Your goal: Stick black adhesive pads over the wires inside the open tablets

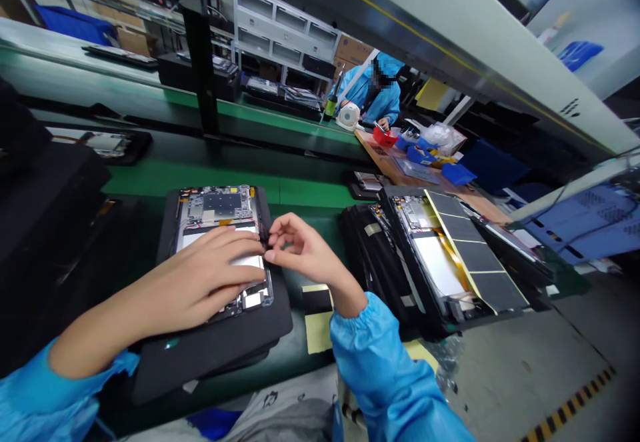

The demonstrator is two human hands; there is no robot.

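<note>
An opened tablet (pixel 220 207), its circuit board and pale battery showing, lies on a stack of black foam pads (pixel 240 345). Across its middle rests my left hand (pixel 213 272), fingers stretched out and covering much of the battery. My right hand (pixel 300 249) is at the tablet's right edge, thumb and fingers drawn together beside my left fingertips. Whatever lies between those right fingers is too small to tell. Just below my right wrist is a yellow sheet (pixel 319 332) with a black piece on it.
To the right stand stacked opened tablets on black pads (pixel 357 255), with a sheet of black strips (pixel 470 242) on top. Dark stacked pads (pixel 45 229) rise at left. Beyond the green bench (pixel 295 192), a person in blue (pixel 387 92) sits near small bins (pixel 420 155).
</note>
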